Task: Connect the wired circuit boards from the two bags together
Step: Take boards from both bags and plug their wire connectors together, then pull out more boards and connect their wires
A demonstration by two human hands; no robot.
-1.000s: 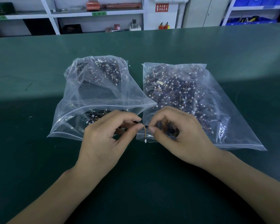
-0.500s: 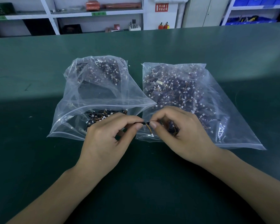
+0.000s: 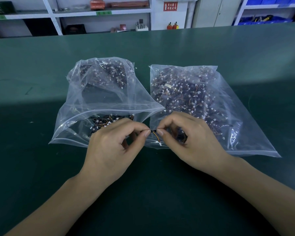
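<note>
Two clear bags, left bag (image 3: 99,101) and right bag (image 3: 201,106), lie side by side mid-table (image 3: 41,167), nearly touching; only a narrow gap separates them. Both hands, left hand (image 3: 112,147) and right hand (image 3: 191,142), occupy the bags' near edges. Open table remains toward the left, right, far and near edges.

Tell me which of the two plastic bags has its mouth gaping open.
The left bag: its top layer is lifted, leaving the mouth wide open toward the hands, while the right bag lies flat on the table.
</note>
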